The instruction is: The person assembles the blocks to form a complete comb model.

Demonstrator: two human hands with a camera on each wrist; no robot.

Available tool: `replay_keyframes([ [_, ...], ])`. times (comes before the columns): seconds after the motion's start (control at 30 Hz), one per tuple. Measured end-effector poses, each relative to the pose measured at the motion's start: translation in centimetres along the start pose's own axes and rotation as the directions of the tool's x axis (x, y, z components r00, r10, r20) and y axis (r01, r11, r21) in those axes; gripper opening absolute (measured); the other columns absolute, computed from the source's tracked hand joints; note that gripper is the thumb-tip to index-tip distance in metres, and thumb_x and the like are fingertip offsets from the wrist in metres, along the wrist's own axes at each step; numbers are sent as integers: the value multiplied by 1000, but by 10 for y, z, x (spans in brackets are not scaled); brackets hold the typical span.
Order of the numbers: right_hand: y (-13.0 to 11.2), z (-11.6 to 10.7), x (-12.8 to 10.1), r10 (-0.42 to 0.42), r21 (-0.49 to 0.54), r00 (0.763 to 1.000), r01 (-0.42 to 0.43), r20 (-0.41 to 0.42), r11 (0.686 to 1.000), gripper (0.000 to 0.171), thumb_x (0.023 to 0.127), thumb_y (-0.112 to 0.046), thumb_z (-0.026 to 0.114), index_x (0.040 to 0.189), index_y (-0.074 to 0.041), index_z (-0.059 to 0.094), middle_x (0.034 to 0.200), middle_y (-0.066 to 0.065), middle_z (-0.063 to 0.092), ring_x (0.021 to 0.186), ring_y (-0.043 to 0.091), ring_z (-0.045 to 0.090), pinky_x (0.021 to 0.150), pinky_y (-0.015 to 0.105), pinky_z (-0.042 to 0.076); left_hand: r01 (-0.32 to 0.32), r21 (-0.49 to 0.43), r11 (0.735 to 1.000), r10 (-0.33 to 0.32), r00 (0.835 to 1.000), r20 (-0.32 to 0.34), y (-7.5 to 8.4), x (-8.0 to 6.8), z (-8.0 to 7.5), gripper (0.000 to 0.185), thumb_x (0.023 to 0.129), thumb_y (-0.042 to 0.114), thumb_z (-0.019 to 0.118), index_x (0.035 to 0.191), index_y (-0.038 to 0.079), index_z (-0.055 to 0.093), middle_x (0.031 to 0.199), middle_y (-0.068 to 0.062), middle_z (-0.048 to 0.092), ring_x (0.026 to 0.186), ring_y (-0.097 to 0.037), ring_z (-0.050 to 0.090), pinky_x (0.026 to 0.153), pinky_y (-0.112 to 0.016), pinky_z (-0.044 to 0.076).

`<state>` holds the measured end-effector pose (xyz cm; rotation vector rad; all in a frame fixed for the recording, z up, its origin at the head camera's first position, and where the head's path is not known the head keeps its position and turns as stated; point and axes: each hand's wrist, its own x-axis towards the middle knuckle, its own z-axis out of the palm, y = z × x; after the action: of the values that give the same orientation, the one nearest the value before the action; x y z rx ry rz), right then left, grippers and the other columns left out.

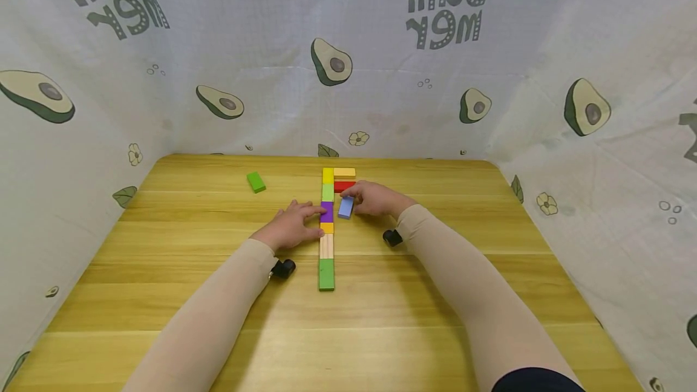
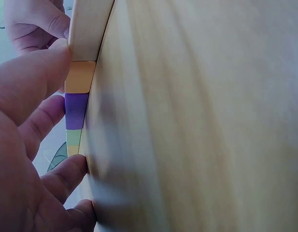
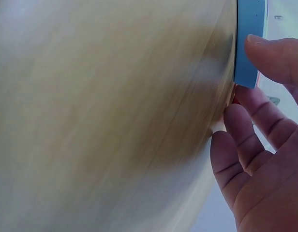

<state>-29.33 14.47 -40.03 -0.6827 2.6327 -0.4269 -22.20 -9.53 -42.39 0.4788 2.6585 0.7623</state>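
In the head view my right hand holds a light blue block on the table by thumb and index finger, just right of a straight row of blocks. The right wrist view shows the thumb against the blue block's side and the index finger at its end. My left hand rests beside the row, index finger on the purple block, thumb by the orange block. A red block and a pale yellow-orange block stick out rightward from the row's far part.
Toward me the row continues with a plain wood block and a green block. At its far end lie a light green block and a yellow block. Another green block sits apart, far left on the wooden table.
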Motion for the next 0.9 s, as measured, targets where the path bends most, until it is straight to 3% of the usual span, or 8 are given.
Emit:
replay_keyframes([
  [0.5, 1, 0, 2, 0, 39, 1000, 0, 3, 999, 43, 84, -10, 66, 126, -20, 58, 119, 1, 54, 102, 19, 49, 98, 36, 43, 6, -16, 1000, -6, 1000, 5, 1, 0, -2, 58, 82, 52, 62, 136, 42, 42, 153, -2, 25, 143, -35, 4, 111, -61, 3],
  [0.67, 2, 0, 3, -17, 52, 1000, 17, 0, 998, 37, 83, -8, 67, 119, -14, 61, 114, 2, 60, 100, 20, 54, 97, 36, 44, -4, -13, 1000, 4, 1000, 2, 0, 0, -1, 58, 83, 52, 62, 136, 42, 41, 153, -3, 25, 143, -37, 4, 110, -62, 3],
  [0.9, 1, 0, 2, -17, -6, 1000, 17, -5, 1000, 27, 83, -10, 68, 110, -15, 63, 104, 3, 61, 95, 20, 55, 93, 35, 46, -9, -13, 1000, 9, 1000, 0, -1, 1, 0, 57, 83, 51, 62, 135, 42, 42, 153, -3, 25, 143, -37, 4, 111, -62, 3],
])
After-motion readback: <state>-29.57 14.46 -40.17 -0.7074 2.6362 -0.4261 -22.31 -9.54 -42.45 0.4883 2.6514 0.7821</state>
